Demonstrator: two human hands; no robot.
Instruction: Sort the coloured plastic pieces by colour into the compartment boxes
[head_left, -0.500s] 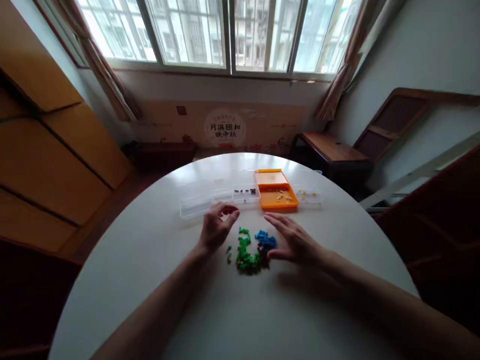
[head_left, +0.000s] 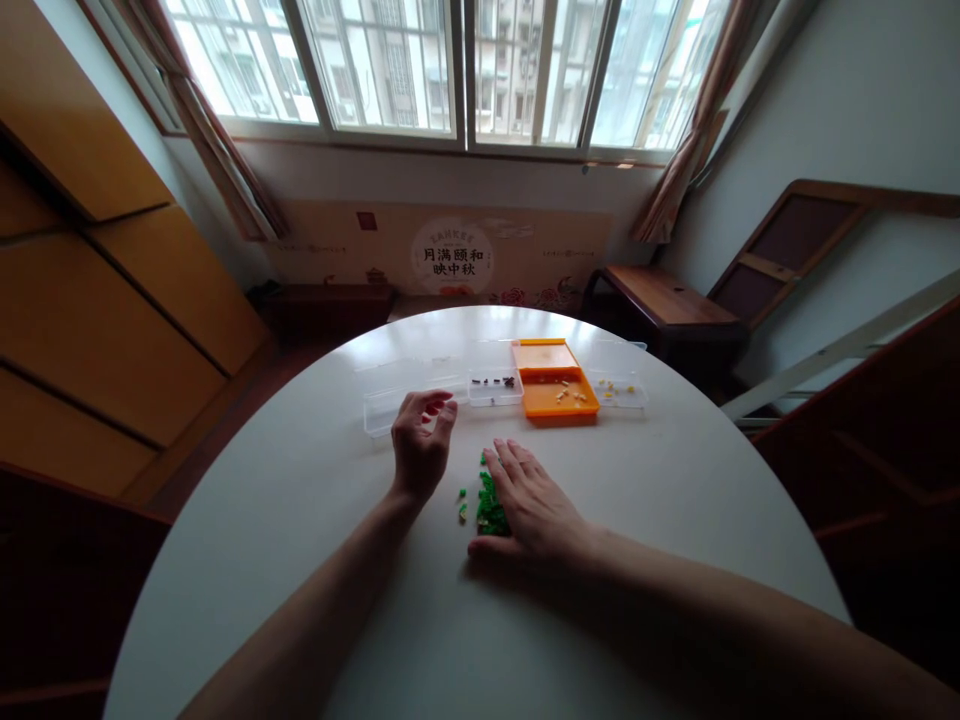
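Spreading out flat, the right hand lies over a small pile of green bits on the round white worktop. Its fingers are straight and not clenched, and what is under the palm is hidden. The green bits peek out on the left side of this hand. Two little loose bits sit just left of the pile.

The left hand is up to the left and a bit farther away. Its fingers curl toward the thumb, and I cannot tell if it holds something tiny.

Just past the left hand is a long clear box. To its right is a clear box with dark bits in it. Next comes an orange box with its lid open on the far side and pale bits inside. The clear box on the far right has yellow bits.
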